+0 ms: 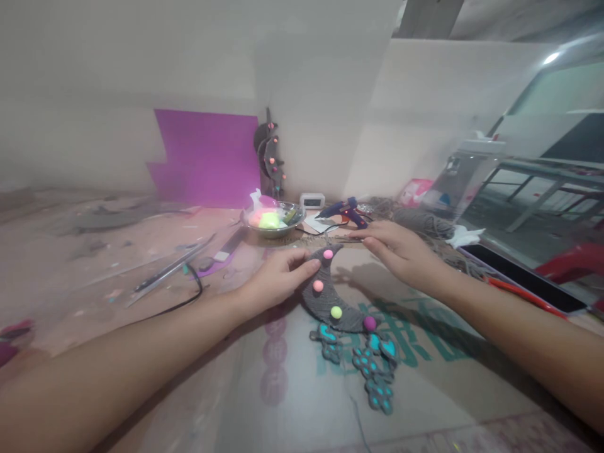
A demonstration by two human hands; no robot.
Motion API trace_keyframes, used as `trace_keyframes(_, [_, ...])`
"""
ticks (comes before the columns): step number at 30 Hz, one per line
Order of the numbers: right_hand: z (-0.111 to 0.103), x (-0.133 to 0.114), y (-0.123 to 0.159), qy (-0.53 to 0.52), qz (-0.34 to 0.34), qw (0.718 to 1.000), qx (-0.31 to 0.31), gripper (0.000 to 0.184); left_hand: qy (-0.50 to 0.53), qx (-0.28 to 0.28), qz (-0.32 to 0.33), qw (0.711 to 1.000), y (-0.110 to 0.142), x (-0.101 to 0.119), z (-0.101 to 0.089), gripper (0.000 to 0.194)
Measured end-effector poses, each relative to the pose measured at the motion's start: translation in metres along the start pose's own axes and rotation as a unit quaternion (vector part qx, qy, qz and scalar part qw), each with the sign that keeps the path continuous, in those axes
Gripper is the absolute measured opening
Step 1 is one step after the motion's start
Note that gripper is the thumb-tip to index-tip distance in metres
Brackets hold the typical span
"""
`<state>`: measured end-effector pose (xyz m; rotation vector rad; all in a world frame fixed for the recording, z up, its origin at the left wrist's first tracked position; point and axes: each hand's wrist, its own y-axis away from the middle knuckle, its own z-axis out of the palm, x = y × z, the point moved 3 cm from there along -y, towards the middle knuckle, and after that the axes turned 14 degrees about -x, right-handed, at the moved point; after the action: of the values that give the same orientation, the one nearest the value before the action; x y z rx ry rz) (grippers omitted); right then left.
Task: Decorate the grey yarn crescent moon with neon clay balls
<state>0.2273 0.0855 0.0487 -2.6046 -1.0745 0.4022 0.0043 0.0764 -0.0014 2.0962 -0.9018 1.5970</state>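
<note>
My left hand (285, 277) grips a crescent moon (325, 299) wrapped in grey yarn, thumb on its upper left side. Pink, yellow-green and purple pompoms are stuck along the crescent. Just below it, small grey flower-like pieces (372, 368) with turquoise spots lie on the printed cardboard (302, 390). My right hand (396, 251) reaches forward with fingers stretched out, close to the cardboard's far edge. Some thin dark thing lies at its fingertips, too blurred to name. Beyond that hand stands a blue glue gun (346, 211) with an orange trigger.
A bowl (274, 229) of bright pompoms stands behind the crescent, beside a small white digital clock (312, 201). Purple sheets (207, 157) lean on the wall. Right of my right arm are a phone (523, 277), orange-handled scissors (528, 296) and grey yarn (422, 223).
</note>
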Motion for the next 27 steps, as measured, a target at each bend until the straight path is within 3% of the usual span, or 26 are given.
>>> trace_keyframes(6, [-0.015, 0.006, 0.0, 0.069, 0.012, 0.998, 0.002, 0.04, 0.012, -0.005, -0.001, 1.0, 0.0, -0.003, 0.0, 0.032])
trace_keyframes(13, [-0.021, 0.006, -0.001, 0.141, -0.018, 0.988, -0.053, 0.042, -0.022, -0.005, 0.013, 1.0, -0.001, -0.002, -0.001, 0.031])
trace_keyframes(27, [-0.016, -0.002, -0.002, 0.124, -0.047, 0.989, -0.064, 0.034, -0.033, -0.01, 0.016, 0.999, -0.002, -0.008, -0.001, 0.034])
